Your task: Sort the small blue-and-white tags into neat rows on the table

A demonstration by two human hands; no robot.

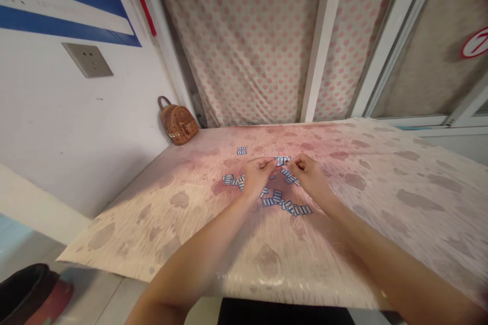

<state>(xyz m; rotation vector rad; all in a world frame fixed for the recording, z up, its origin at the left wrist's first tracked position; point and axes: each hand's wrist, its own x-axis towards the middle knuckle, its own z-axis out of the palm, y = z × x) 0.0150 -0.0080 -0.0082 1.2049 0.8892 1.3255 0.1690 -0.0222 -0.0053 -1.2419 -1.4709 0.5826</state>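
**Two hands meet over a short row of blue-and-white pieces**

Bare forearms run up from the bottom edge of the view and converge over the middle of the table. At their ends, the left hand [258, 172] and the right hand [308, 171] face each other, fingers curled inward, each pinching one end of a short row of small blue-and-white striped pieces [282, 160] held just above the tabletop between them. Both hands are closed on that row, fingertips pressed to it from either side.

Under and around the hands lies a loose scatter of the same small blue-and-white pieces [285, 205], most of them on the near side of the hands, some just below the right hand. A small cluster [232, 180] sits just left of the left hand, and a tiny separate group [241, 151] lies farther back, well apart from the rest.

All of it rests on a pale plastic table covering with reddish-brown blotches [400, 188]. At the far left corner, against the white wall, stands a small brown leather backpack [177, 122]. Behind the table hangs a cream curtain with pink dots [251, 35]. A grey wall socket [87, 59] sits on the wall to the left.
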